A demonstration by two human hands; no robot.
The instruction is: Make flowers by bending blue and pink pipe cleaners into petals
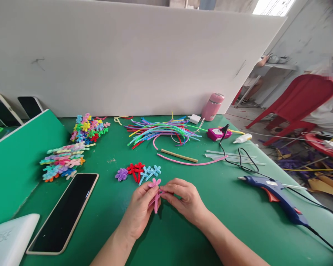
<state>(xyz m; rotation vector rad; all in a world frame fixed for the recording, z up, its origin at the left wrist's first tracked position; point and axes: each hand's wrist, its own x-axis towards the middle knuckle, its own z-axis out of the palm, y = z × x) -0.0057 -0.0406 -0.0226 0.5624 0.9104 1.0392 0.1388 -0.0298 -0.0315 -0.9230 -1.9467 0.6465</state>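
Observation:
Close to the front of the green table, my left hand (141, 205) pinches a pink pipe-cleaner flower (154, 182), its stem hanging down below the fingers. My right hand (184, 197) is closed at the flower's right side, thumb and fingertips pinching a pink end of the same pipe cleaner. Just beyond my hands lie a purple flower (121, 174), red flowers (135, 170) and light blue flowers (150, 173), all of fuzzy pipe cleaner. Part of the pink piece is hidden behind my left fingers.
A bundle of coloured pipe cleaners (161, 131) lies at the back. Finished flowers (86, 127) are piled at the left, behind a phone (63, 214). On the right are a blue glue gun (277, 195) with its cord, glue sticks (233, 157) and a pink bottle (212, 107).

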